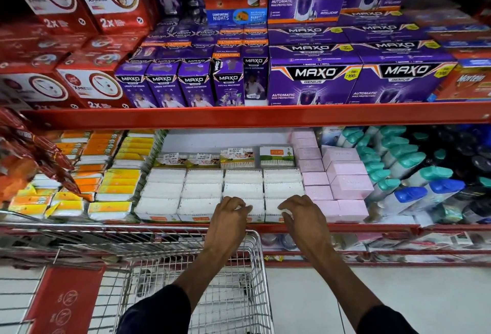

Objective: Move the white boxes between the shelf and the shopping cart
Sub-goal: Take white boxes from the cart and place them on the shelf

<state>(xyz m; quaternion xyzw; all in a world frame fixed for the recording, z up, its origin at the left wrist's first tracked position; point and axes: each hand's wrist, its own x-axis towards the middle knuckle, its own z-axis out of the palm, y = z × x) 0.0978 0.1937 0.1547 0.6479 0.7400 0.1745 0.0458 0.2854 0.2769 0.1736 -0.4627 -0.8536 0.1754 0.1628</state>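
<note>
Several white boxes (203, 190) of cotton buds lie in rows on the lower shelf (186, 223), behind its red front edge. My left hand (228, 217) hovers over the front box of the third row, fingers curled and apart, holding nothing. My right hand (303, 214) is beside it over the front box of the fourth row (271, 207), fingers also spread and empty. The wire shopping cart (255, 275) stands directly below my arms against the shelf; what I see of its basket holds no boxes.
Pink boxes (345, 182) sit right of the white ones, then teal and blue capped bottles (414, 174). Yellow and orange packs (111, 174) lie to the left. Purple Maxo boxes (313, 78) and red boxes (90, 86) fill the upper shelf. The cart's red child seat flap (66, 301) is at lower left.
</note>
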